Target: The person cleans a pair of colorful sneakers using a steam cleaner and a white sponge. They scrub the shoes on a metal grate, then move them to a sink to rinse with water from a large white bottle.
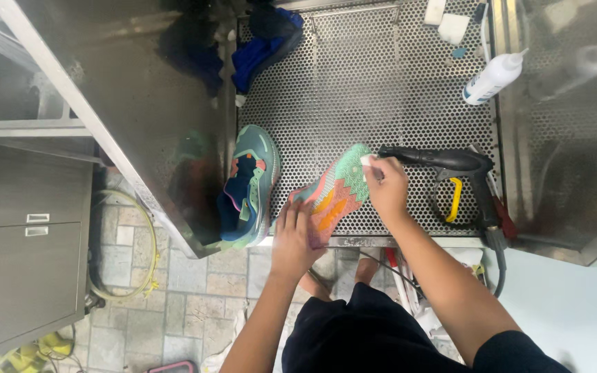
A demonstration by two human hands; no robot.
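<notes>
Coral, orange and mint tread faces up at frame centre as the left hand [297, 235] clamps the heel of the upturned sneaker [336, 193] at the perforated metal tray's [381, 83] near edge. The right hand [386, 186] pinches a small white pad [367, 160] against the toe. Just right lies a black spray gun [450, 162]; left, the matching shoe [249, 190]. Open grating stretches beyond, toward a white bottle [492, 77] at upper right.
</notes>
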